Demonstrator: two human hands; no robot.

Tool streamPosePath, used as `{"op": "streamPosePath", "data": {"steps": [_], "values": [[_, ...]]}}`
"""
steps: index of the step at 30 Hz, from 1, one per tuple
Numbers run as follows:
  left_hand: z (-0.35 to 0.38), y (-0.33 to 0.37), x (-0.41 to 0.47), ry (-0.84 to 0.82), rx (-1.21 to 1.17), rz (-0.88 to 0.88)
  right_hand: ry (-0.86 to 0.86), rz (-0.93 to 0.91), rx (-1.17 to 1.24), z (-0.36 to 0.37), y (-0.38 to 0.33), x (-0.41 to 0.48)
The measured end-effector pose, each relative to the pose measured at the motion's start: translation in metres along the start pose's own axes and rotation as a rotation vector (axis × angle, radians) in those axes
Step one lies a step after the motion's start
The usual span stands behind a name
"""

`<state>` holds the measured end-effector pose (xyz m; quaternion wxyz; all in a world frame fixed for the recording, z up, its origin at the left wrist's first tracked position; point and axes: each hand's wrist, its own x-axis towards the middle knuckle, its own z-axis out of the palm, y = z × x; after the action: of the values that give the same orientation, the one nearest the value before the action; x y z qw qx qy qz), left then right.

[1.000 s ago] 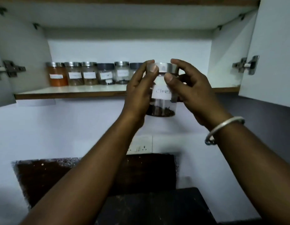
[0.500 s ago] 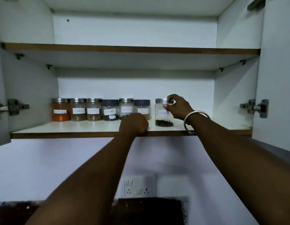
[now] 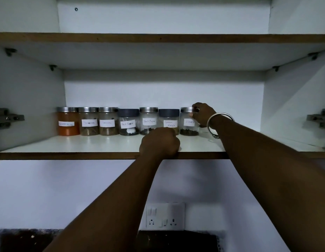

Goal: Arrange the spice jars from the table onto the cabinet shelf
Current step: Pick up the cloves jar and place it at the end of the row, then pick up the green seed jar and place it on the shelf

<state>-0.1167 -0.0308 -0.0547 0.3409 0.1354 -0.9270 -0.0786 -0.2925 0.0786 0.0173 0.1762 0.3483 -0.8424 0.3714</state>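
Several labelled spice jars stand in a row at the back of the lower cabinet shelf [image 3: 85,145]. The clear cloves jar [image 3: 188,122], steel-lidded with dark cloves at the bottom, is at the right end, next to the garam masala jar [image 3: 169,120]. My right hand [image 3: 202,114] grips the cloves jar at its lid and right side; a metal bangle circles that wrist. My left hand [image 3: 160,143] is curled into a fist and rests on the shelf's front edge, holding no jar. An orange powder jar [image 3: 68,121] is the leftmost.
The shelf is bare to the right of the cloves jar, up to the cabinet's right wall [image 3: 292,106]. An upper shelf [image 3: 158,38] runs above. Door hinges [image 3: 7,118] sit on both sides. A wall socket [image 3: 165,216] is below, and a dark counter lies at the bottom.
One second ago both hands held the cloves jar below the shelf. It now stands on the shelf at the row's right end, closer to the garam masala jar. My left hand dropped to the shelf edge.
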Motion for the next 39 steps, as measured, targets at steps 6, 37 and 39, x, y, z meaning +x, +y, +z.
{"op": "streamPosePath", "data": {"steps": [6,37,39], "values": [[0.005,-0.001,0.001,0.028,0.049,0.031,-0.020,0.012,0.045,0.005,0.002,0.010],[0.013,0.105,-0.171,0.056,-0.738,0.232,0.038,-0.107,0.243,-0.043,-0.041,-0.318],[0.042,0.119,-0.231,0.059,-0.858,0.187,0.091,-0.083,0.239,-0.033,-0.019,-0.377]]}}
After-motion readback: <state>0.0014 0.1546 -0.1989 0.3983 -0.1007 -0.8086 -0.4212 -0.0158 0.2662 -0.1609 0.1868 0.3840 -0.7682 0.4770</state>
